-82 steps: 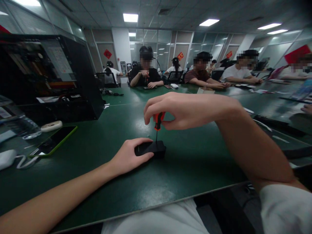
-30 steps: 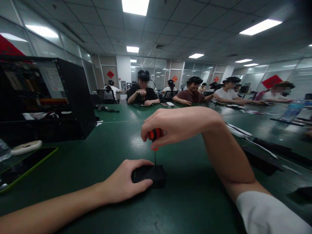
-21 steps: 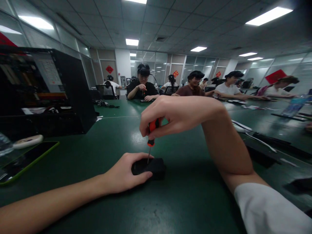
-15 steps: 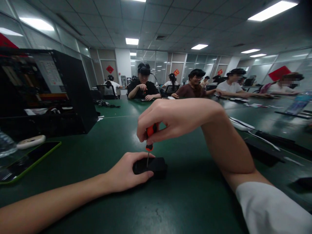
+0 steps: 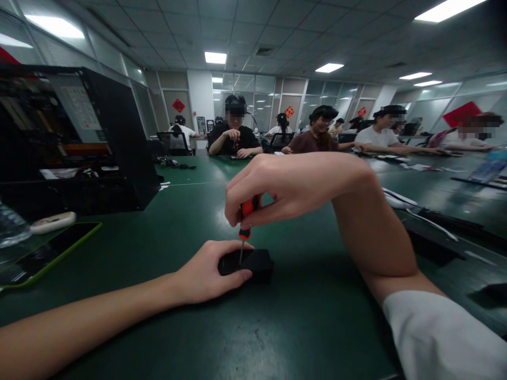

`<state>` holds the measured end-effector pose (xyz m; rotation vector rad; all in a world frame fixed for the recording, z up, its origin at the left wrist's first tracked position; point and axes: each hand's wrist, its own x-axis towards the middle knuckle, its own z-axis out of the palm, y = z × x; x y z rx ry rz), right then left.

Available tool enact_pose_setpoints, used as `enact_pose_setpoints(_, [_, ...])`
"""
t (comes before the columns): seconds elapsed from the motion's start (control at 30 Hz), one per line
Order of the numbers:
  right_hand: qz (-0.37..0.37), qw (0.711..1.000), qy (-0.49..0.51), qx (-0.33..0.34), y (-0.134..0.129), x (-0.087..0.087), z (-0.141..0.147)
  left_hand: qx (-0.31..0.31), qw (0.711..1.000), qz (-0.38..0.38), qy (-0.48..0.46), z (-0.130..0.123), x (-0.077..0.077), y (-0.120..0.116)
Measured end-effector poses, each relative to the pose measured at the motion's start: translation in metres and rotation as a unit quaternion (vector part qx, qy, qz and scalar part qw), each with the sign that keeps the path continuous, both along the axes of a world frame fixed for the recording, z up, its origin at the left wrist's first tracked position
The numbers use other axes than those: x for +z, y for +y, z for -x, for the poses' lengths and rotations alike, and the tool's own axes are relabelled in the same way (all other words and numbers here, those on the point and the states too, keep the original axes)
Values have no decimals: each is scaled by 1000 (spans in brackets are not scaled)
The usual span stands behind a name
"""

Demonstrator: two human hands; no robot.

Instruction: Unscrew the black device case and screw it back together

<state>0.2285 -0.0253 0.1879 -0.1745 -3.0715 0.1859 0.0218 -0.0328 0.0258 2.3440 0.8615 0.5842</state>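
A small black box-shaped part [image 5: 261, 264] lies on the green table [image 5: 245, 338]. My left hand [image 5: 212, 272] is closed around its left end, thumb along the near side and fingers on the far side. Above it, my right hand [image 5: 273, 187] grips the orange and black handle of a screwdriver [image 5: 246, 208]. The shaft points down, slightly tilted, and its tip meets the top of the black part between my left thumb and fingers. What the tip sits in is too dark to make out.
An open computer case [image 5: 114, 142] stands at the left. Before it lie a phone with a green edge [image 5: 51, 253], a pale oval object [image 5: 53, 222] and clear plastic [image 5: 11, 227]. A white power strip [image 5: 398, 200] and dark items lie right. Several people sit across the table.
The camera view has shifted slightly, moving the scene a little in the picture. Both hands keep their grips, and the screwdriver's tip stays on the black part.
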Motion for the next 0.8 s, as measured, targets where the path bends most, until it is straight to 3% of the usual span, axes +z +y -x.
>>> enact_pose_setpoints(0.63, [-45, 999, 17, 24, -2, -6, 3, 10, 1000, 7, -7, 1, -4, -1])
enact_pose_setpoints(0.8, [-81, 995, -3, -56, -9, -6, 3, 28, 997, -64, -35, 3, -6, -7])
